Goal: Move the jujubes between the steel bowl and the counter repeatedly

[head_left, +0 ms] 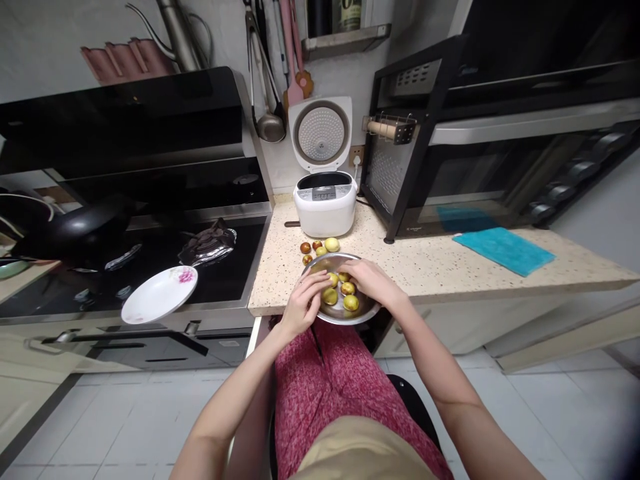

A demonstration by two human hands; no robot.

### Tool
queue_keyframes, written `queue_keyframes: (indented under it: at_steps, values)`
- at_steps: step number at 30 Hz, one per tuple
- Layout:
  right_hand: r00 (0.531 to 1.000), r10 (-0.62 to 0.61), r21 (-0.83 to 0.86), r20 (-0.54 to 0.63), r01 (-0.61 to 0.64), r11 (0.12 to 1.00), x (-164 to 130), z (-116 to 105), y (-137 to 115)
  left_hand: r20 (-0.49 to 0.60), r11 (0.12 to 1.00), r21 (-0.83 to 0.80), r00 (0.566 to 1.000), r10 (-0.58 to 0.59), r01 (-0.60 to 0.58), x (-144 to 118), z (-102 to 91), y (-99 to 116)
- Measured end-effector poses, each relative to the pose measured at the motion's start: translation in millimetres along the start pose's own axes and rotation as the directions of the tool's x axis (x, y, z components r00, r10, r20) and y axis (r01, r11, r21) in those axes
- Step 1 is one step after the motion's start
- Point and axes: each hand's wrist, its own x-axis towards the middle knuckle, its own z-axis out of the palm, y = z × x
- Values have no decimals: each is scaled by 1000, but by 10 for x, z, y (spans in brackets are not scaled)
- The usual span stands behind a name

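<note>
A shallow metal bowl rests at the counter's front edge, its near rim reaching out over my lap. Several round yellow-green fruits with brown patches, jujube-like, lie in it, one near the front. My left hand reaches over the bowl's left rim, fingers stretched beside a fruit; whether they touch it I cannot make out. From the right, my right hand bends its fingers onto a fruit at the back of the bowl, partly covering it. Behind the bowl sits a small group of brown and yellow fruits.
A white rice cooker with its lid raised stands behind the fruits. To the right are a black oven and a blue cloth. A floral white plate overhangs the edge by the stove, left.
</note>
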Motion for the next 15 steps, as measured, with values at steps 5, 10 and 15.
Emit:
queue_keyframes:
  at_steps: [5,10,15]
  values:
    - [994,-36,10,-105,37,999,-109,28,51,-61,999,-28,997,-46,45,2,-8,-36]
    - [945,-37,38,-325,52,998,-468,69,-85,-127,996,-20,988,-84,82,-11,-34,-126]
    - [891,-102,162,-442,190,968,-838,219,-360,-236,984,11,957,-171,179,-19,-62,-333]
